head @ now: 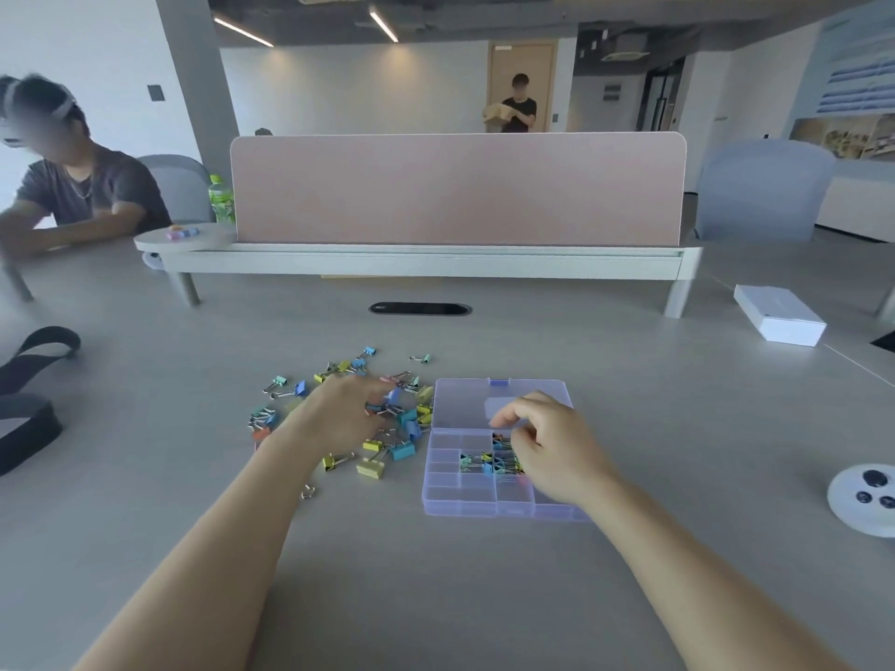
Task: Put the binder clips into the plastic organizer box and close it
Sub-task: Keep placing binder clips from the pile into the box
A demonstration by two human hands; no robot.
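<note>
Left hand [348, 414] palm-down on the loose binder clips [410, 428], fingertips buried among them; grip impossible to tell. Right hand [552, 447] hovering over the plastic organizer box [445, 496], fingers curled, hold likewise unclear. Beneath and left of its knuckles, stored clips [484, 462] in the middle compartments. Beyond its fingertips, lid [465, 399] flat open on the table [436, 583].
</note>
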